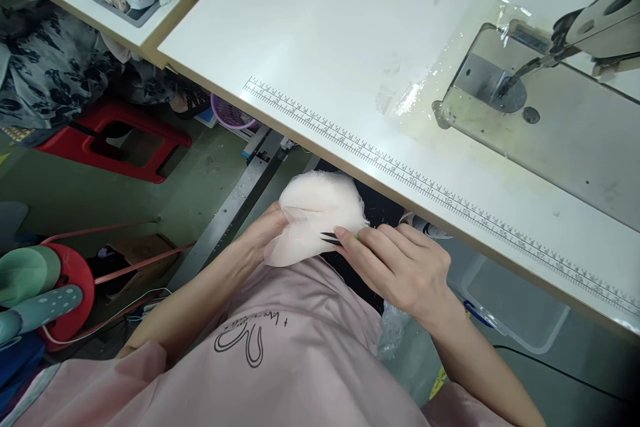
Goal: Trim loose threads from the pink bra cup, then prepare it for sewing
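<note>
The left hand (263,233) pinches the near left edge of a pale pink fabric piece (315,217), fingers closed on the cloth and partly tucked under it. The piece sits in the person's lap, below the front edge of the white table (320,47), not on it. It is rounded and puffy, its frayed edge turned up and away toward the table, its longer side running left to right between the two hands.

Just to the right, the right hand (400,267) lies against the other edge of the cloth, holding small snips (331,238); the dark tips point left onto the fabric, and the fingers are wrapped around the handle so I cannot tell how far the blades gape. The tips touch the cloth near its lower right edge, so the right hand is the nearer one to that edge.

Farther right, on the table, a printed ruler (425,183) runs along the front edge, and the sewing machine (550,100) stands well apart from both hands.
</note>
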### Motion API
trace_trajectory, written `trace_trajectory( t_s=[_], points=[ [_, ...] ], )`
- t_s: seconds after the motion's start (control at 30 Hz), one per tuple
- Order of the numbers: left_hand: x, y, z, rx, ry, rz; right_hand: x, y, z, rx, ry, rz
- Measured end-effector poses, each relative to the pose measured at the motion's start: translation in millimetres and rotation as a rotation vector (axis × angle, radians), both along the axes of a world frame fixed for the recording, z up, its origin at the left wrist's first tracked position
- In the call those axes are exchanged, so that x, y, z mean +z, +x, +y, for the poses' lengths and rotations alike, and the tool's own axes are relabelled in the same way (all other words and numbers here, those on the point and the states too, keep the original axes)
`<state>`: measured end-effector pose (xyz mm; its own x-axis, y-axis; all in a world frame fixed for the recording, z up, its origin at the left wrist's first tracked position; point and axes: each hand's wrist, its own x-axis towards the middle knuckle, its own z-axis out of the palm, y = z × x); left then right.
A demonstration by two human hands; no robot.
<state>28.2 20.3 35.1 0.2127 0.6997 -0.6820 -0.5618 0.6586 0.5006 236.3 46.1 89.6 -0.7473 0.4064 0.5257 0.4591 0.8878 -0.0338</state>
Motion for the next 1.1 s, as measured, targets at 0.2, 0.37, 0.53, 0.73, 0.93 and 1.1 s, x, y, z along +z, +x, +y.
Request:
trace_trajectory(
  t_s=[0.2, 0.37, 0.53, 0.73, 0.93, 1.1],
  points=[
    [-2.7, -1.7, 0.9, 0.038, -0.041, 0.074, 2.6, 3.5, 0.3, -0.013, 0.021, -0.021],
    [-1.0, 2.3, 1.1, 0.029, -0.03, 0.038, -2.8, -0.9, -1.0, -0.004, 0.023, -0.01],
    [5.0, 4.7, 0.2, -0.029, -0.028, -0.093, -7.0, -4.9, 0.4, 0.016, -0.01, 0.003],
    [2.4, 2.8, -0.4, -0.015, -0.006, -0.067, -8.6, -6.7, 1.1, 0.026, -0.047, 0.029],
    [0.9, 3.5, 0.3, -0.028, -0.023, -0.041, -8.8, -7.2, 1.5, 0.04, -0.083, 0.049],
    [1.7, 3.6, 1.2, -0.039, -0.019, -0.042, -10.5, -6.0, 2.0, 0.044, -0.094, 0.049]
  ],
)
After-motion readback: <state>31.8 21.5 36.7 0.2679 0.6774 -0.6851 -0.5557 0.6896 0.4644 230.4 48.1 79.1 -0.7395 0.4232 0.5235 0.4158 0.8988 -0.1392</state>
